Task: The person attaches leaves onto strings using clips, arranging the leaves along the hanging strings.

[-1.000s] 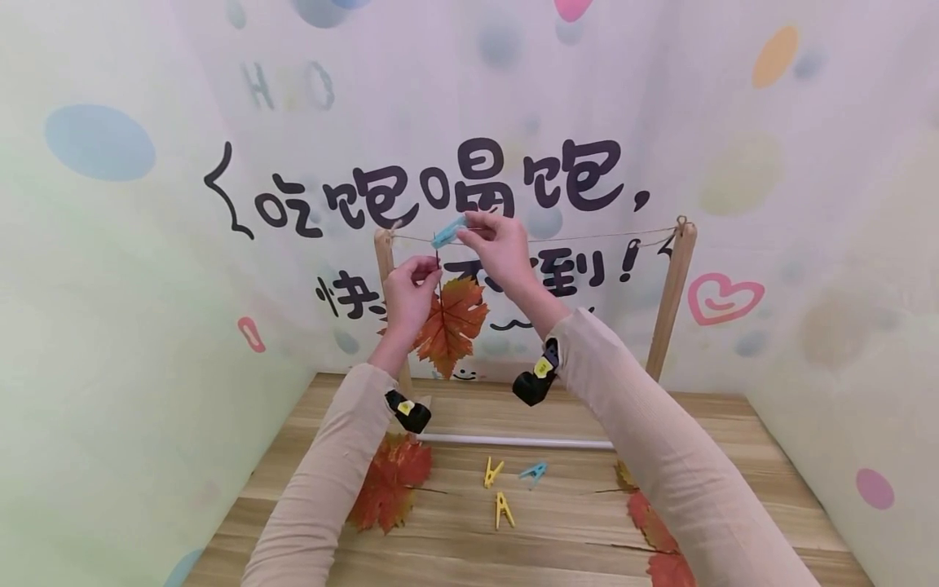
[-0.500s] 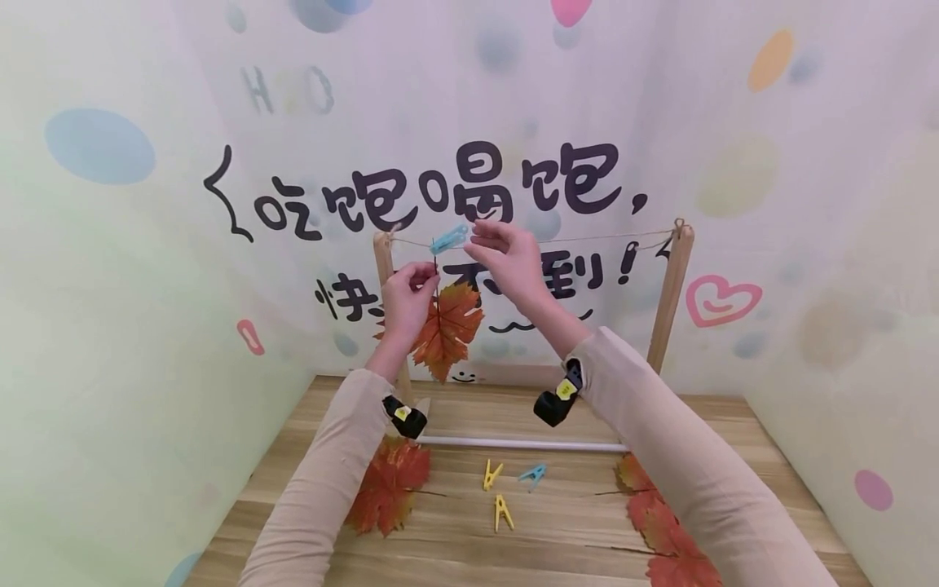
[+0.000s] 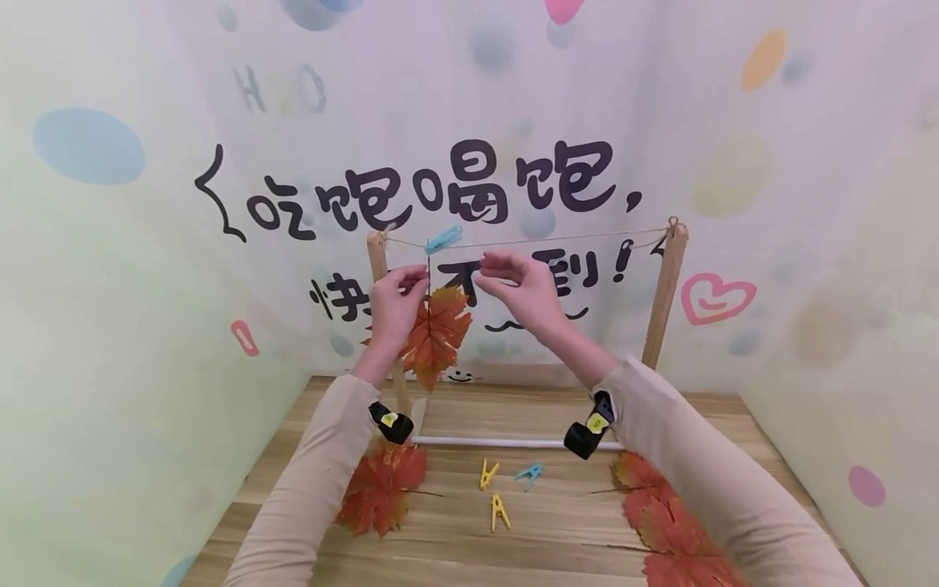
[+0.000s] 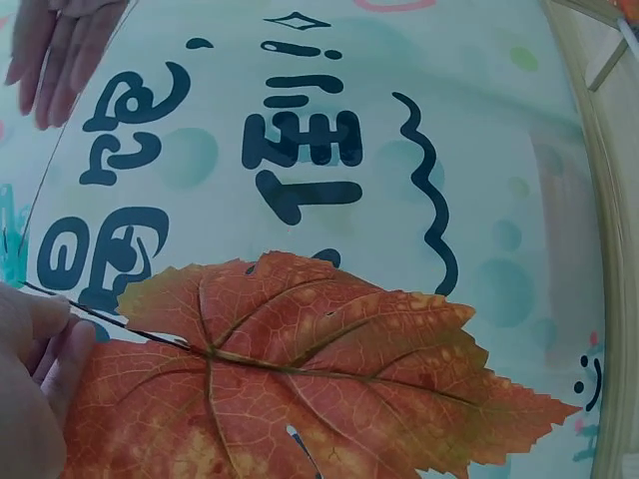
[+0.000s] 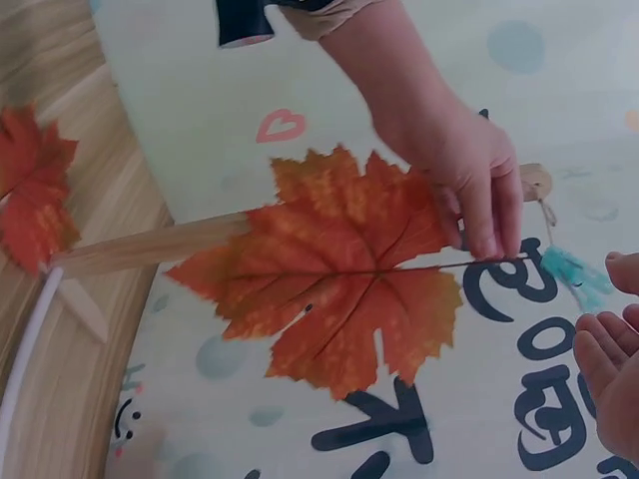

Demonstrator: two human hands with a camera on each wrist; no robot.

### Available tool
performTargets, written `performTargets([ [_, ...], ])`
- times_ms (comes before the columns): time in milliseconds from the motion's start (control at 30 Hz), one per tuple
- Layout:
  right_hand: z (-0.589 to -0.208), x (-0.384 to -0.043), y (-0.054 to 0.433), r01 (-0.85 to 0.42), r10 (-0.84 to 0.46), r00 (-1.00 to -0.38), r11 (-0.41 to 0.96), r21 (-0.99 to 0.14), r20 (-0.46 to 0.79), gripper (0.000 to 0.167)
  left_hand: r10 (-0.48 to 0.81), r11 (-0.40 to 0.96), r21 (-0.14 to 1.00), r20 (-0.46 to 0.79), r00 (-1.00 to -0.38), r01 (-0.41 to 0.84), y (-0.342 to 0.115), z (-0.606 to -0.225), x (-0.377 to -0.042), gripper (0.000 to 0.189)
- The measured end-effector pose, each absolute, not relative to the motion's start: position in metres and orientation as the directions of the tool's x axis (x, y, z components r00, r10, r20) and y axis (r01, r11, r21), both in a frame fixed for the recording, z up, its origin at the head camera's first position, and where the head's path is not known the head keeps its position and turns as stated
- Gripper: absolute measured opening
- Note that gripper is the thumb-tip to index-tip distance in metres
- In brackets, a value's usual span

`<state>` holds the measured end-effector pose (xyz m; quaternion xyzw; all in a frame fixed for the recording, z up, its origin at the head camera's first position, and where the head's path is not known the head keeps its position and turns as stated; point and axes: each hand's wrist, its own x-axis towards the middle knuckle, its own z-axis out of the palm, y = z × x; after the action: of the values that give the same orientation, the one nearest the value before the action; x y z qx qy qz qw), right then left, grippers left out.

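The orange leaf (image 3: 436,336) is hanging by its stem from a blue clothespin (image 3: 443,240) on the string (image 3: 557,240) — above the tabletop's (image 3: 572,530) far-left corner. The left hand (image 3: 392,303) is pinching the stem; the right hand (image 3: 522,289) is hovering just beside, fingers loosely spread, gripping nothing.

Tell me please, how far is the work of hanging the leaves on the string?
One leaf hangs from the string under the blue clip. The left hand pinches its stem; the right hand is open, off the clip. On the table lie more leaves and three clips, not yet hung.
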<state>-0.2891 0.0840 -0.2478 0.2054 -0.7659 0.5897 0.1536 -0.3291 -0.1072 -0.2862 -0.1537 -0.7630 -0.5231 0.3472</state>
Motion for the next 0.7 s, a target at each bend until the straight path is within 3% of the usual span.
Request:
performTargets([
  [433, -0.296, -0.279, 0.117, -0.457, -0.216, -0.886, 0.267, -0.848, 0.410, 0.040, -0.067, 0.399, 0.654, 0.719, -0.692, 0.642, -0.111, -0.295, -0.316, 0.015],
  [700, -0.330, -0.273, 0.134, -0.434, -0.224, -0.896, 0.266, -0.861, 0.383, 0.041, 0.013, 0.425, 0.682, 0.653, -0.757, 0.595, -0.116, -0.318, -0.304, 0.017],
])
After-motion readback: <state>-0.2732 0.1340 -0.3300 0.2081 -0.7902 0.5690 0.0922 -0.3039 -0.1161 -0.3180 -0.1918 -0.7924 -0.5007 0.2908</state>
